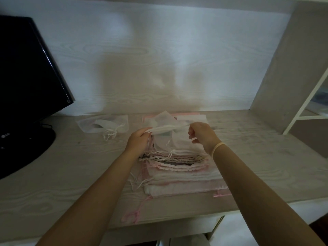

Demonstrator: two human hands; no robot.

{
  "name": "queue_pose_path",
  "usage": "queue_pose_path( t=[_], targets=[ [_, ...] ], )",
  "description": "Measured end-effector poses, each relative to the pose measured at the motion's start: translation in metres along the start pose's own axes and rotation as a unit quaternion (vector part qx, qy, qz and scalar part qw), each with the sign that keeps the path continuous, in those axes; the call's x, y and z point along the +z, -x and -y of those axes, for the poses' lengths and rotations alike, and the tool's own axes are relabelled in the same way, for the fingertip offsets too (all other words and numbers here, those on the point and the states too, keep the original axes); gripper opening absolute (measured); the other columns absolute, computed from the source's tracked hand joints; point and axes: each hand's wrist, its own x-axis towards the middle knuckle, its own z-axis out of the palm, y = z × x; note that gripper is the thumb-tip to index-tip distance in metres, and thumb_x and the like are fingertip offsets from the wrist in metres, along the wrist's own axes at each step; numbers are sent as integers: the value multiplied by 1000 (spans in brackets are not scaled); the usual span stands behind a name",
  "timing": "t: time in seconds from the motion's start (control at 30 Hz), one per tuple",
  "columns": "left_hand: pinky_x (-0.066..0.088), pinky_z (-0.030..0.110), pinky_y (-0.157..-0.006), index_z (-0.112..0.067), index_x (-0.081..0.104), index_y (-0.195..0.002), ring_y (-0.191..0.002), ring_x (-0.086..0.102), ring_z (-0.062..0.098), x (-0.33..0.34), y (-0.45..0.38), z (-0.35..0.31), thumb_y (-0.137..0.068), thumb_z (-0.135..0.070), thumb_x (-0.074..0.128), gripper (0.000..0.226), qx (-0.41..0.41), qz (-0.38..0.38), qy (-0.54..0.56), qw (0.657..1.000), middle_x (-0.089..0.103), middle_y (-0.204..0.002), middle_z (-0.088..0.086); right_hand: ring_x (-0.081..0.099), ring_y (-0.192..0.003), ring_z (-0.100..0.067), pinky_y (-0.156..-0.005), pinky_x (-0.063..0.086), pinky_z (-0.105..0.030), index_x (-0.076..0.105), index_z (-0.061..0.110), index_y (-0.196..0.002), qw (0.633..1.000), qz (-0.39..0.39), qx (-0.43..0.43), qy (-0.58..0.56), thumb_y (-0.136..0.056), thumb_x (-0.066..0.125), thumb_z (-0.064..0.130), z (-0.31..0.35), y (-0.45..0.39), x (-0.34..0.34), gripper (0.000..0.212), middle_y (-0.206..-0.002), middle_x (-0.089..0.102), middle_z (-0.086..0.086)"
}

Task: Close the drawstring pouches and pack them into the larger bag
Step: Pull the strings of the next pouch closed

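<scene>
A sheer white drawstring pouch [166, 129] is held up above a stack of white and pink pouches [177, 167] on the desk. My left hand [139, 141] pinches the pouch's gathered top at its left end. My right hand [202, 134] pinches the right end, with the drawstring stretched taut between the two hands. A larger sheer white bag [103, 124] lies flat on the desk to the left, with closed pouches and loose strings at its mouth.
A black monitor [26, 77] on a round stand [23, 148] fills the left side. The grey wood-grain desk [71, 174] backs onto a wall panel. A white shelf frame [305, 103] stands at the right. Pink strings [134, 213] hang over the desk's front edge.
</scene>
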Motion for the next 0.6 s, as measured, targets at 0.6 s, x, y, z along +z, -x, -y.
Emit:
queue_pose_path(
  t=[0.6],
  targets=[
    [45,31,-66,-11,70,-66,-72,63,27,-15,8,2,-91,-40,41,48,-44,-64,-190,979,68,-70,7,38,-42,-16,-51,45,-28,35,15,-59,847,-17,97,-523,-91,49,11,-10,-12,6,35,-50,39,-3]
  ],
)
